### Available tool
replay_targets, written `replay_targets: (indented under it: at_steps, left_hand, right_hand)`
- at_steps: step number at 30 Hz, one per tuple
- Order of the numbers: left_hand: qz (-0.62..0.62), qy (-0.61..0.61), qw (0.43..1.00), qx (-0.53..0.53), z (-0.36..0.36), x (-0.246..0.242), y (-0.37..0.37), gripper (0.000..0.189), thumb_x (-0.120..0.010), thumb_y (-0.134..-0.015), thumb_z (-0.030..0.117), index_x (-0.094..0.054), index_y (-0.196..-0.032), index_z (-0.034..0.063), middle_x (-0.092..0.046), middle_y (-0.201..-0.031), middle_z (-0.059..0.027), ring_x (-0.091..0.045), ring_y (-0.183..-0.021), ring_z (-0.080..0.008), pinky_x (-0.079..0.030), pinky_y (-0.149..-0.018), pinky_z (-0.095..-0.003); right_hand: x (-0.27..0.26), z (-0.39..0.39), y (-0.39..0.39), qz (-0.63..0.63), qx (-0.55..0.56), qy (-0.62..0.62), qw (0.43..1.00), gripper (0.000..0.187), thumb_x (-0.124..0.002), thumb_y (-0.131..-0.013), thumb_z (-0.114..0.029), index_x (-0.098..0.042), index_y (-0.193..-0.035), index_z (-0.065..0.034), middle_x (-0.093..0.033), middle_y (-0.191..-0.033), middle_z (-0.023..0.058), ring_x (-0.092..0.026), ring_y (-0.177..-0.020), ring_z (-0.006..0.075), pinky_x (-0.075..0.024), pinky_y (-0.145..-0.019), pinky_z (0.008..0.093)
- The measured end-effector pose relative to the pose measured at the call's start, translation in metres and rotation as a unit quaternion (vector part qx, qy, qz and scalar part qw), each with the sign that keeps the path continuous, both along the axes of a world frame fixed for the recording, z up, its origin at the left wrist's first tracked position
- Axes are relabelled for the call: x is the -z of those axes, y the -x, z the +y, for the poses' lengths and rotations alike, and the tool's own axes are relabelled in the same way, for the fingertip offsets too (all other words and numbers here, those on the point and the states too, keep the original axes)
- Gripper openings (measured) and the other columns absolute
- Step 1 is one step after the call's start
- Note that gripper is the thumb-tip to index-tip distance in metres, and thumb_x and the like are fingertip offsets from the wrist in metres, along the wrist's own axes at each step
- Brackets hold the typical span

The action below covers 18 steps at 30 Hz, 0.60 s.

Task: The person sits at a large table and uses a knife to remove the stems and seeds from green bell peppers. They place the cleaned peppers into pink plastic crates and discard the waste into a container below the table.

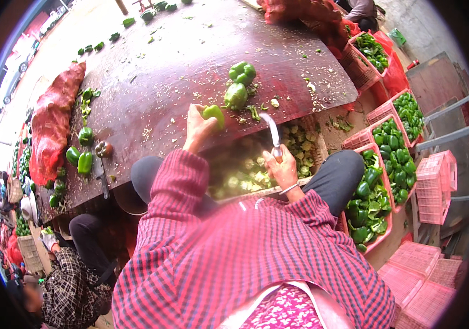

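Observation:
My left hand point(200, 126) holds a light green bell pepper point(214, 114) over the near edge of the dark red table point(168, 88). In my right hand point(282, 165) is the handle of a curved knife point(273, 128), its blade pointing up and away over the table's edge. Just beyond my hands, two green bell peppers lie touching on the table, one point(235, 96) nearer and one point(242, 72) behind it. Green scraps and pale seeds are scattered around them. Below the edge, between my knees, a crate holds pepper cores point(255, 174).
A red mesh sack point(55, 123) lies at the left, near whole peppers point(85, 163) and another knife point(102, 177). Pink crates of peppers point(368, 201) stand at my right, with stacked pink crates point(413, 279) lower down. A co-worker in a checked top point(70, 279) sits at lower left.

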<state>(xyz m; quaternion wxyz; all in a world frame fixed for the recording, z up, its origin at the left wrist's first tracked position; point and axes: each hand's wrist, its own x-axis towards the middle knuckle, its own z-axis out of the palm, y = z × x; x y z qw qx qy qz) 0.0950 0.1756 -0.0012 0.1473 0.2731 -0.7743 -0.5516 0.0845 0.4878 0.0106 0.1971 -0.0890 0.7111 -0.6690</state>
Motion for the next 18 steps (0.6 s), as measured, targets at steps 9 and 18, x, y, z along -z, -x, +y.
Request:
replay_targets:
  at_steps: [9,18]
  left_hand:
    - [0.022,-0.214,0.946,0.241,0.122,-0.102,-0.044,0.047,-0.074,-0.092,0.000,-0.057,-0.136,0.0070,-0.069,-0.123,-0.0077,-0.067,-0.114,-0.0157,-0.058,-0.094,-0.0330]
    - [0.080,-0.448,0.847,0.274,0.123,-0.069,-0.051,0.039,-0.054,-0.092,0.002,-0.056,-0.130,0.0087,-0.074,-0.122,-0.0175,-0.074,-0.101,-0.0232,-0.061,-0.087,-0.0333]
  right_hand:
    - [-0.047,-0.004,0.031,0.011,-0.121,0.237,0.964,0.070,-0.094,-0.085,-0.013,-0.050,-0.138,-0.0011,-0.069,-0.130,0.0124,-0.069,-0.120,0.0196,-0.0589,-0.102,0.0358]
    - [-0.027,0.082,0.030,-0.198,-0.157,0.284,0.925,0.050,-0.073,-0.093,-0.024,-0.057,-0.134,-0.0020,-0.071,-0.127,0.0198,-0.076,-0.103,0.0286,-0.0688,-0.071,0.0400]
